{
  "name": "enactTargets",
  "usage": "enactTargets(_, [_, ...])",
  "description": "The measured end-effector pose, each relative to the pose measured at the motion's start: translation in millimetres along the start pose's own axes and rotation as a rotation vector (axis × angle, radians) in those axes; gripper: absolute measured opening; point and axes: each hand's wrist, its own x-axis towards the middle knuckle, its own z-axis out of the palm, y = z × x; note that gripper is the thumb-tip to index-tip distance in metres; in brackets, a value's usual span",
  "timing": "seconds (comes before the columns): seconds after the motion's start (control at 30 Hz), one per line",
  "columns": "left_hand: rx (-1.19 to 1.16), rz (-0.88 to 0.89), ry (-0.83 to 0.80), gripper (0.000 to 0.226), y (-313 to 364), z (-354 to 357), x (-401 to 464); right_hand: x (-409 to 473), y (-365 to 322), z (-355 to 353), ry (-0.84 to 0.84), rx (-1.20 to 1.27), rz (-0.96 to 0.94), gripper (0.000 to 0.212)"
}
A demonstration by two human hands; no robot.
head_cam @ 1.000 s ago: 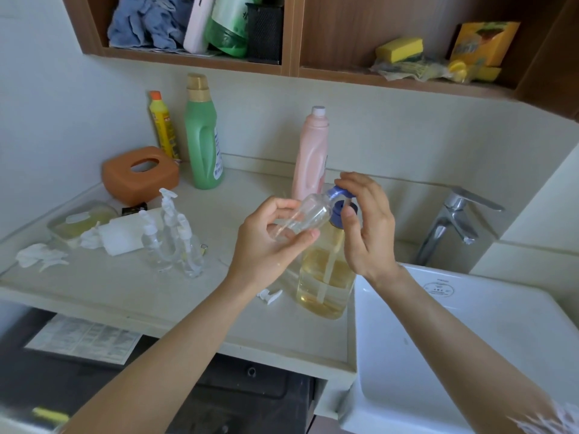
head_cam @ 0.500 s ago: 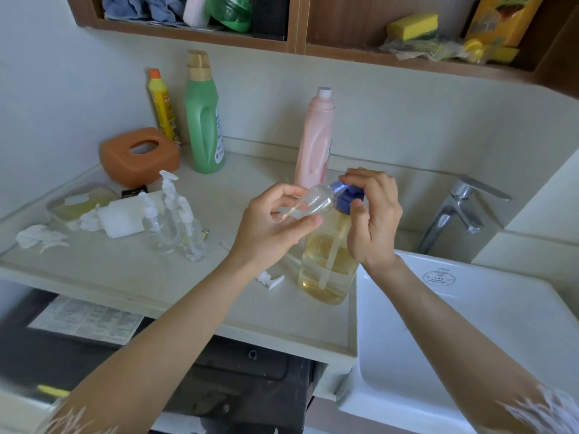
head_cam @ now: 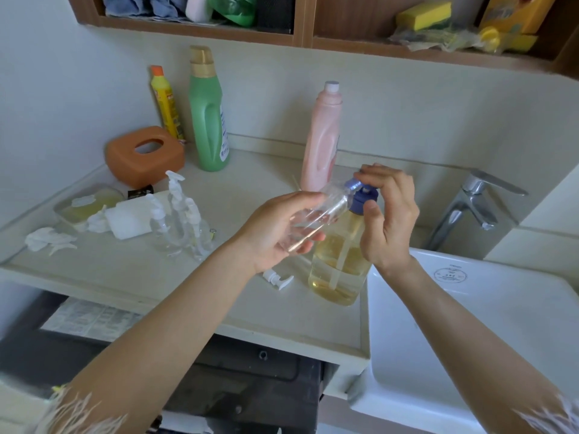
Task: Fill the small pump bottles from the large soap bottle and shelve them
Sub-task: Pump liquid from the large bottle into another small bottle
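The large clear soap bottle (head_cam: 340, 267), holding amber liquid and topped by a blue pump (head_cam: 360, 197), stands on the counter beside the sink. My right hand (head_cam: 387, 217) rests on that pump head, fingers curled over it. My left hand (head_cam: 279, 233) holds a small clear bottle (head_cam: 322, 211) tilted on its side, its open neck against the pump's nozzle. A loose white pump top (head_cam: 277, 278) lies on the counter under my left wrist. Three small clear pump bottles (head_cam: 180, 223) stand grouped to the left.
A pink bottle (head_cam: 322, 142), a green bottle (head_cam: 208, 117) and a yellow bottle (head_cam: 166, 104) stand against the wall. An orange tissue box (head_cam: 144, 155), a soap dish (head_cam: 83, 205) and white wipes (head_cam: 128, 217) sit left. The white sink (head_cam: 470, 324) and faucet (head_cam: 470, 205) are right; the shelf (head_cam: 300, 36) hangs above.
My view has tipped slightly downward. Both hands stay at the pump, with the small bottle's neck still held at the nozzle and my right fingers pressing lower on the pump head.
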Motion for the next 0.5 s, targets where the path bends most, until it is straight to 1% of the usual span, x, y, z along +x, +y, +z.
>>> enactTargets(0.1, [-0.003, -0.049, -0.008, 0.044, -3.2, -4.7, 2.5, -1.1, -0.3, 0.8, 0.008, -0.02, 0.025, 0.034])
enactTargets(0.23, [-0.03, -0.039, -0.038, 0.039, -8.5, -6.6, 3.8, -1.5, -4.8, 2.0, 0.007, -0.02, 0.039, 0.034])
enactTargets(0.33, [-0.012, 0.043, -0.038, 0.037, -9.0, -5.8, 3.1, 1.4, -8.4, -2.9, -0.03, -0.025, 0.047, 0.036])
enactTargets(0.43, [0.056, 0.136, -0.006, 0.043, -7.3, -4.2, 1.9, 10.3, -8.4, -9.0, -0.072, -0.033, 0.041, 0.04])
enactTargets(0.5, [0.093, 0.159, 0.014, 0.045, -7.3, -4.1, 1.9, 13.5, -6.4, -11.8, -0.095, -0.022, 0.036, 0.042])
